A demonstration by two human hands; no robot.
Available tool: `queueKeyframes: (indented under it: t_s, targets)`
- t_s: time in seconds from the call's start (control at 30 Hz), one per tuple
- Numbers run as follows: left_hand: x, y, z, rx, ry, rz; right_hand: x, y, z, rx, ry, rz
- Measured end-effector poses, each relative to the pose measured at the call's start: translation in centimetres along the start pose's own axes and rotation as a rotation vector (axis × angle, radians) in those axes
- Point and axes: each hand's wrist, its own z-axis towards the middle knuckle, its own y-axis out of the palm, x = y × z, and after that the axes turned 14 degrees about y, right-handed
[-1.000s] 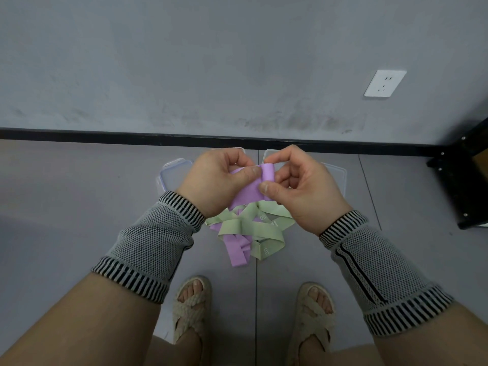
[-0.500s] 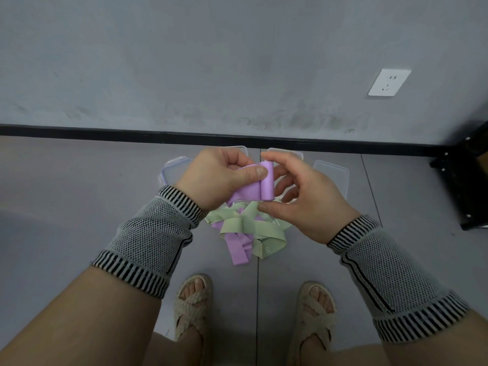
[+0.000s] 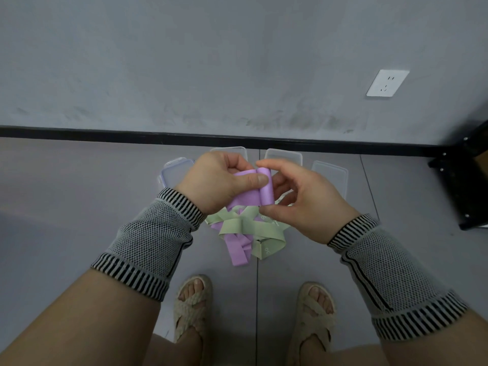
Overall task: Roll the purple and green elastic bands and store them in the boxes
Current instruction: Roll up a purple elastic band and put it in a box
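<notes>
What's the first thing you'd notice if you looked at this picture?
Two hands in the middle: the left hand and right hand hold a purple band, partly rolled into a little tube. Below them, on the grey floor, lies a tangled heap of green bands and more purple ones. Clear boxes sit beyond the hands near the wall, and a white socket stands out up on the right.

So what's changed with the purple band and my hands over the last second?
The rolled end of the purple band has grown thicker as both hands wind it. The right hand opened its hold slightly; the left hand still pinches the flat part. The green bands and boxes stayed put.
</notes>
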Motion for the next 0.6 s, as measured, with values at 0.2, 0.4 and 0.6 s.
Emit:
queueKeyframes:
  t_s: [0.2,0.4,0.6]
  targets:
    - [0.0,0.3,0.0,0.006,0.008,-0.030,0.1,0.2,0.3,-0.113,0.084,0.349]
    - [-0.1,-0.2,0.0,-0.029,0.049,-0.043,0.4,-0.7,0.4,-0.090,0.121,0.420]
    - [-0.3,-0.4,0.2,0.019,0.038,-0.034,0.4,-0.8,0.2,-0.082,0.139,0.466]
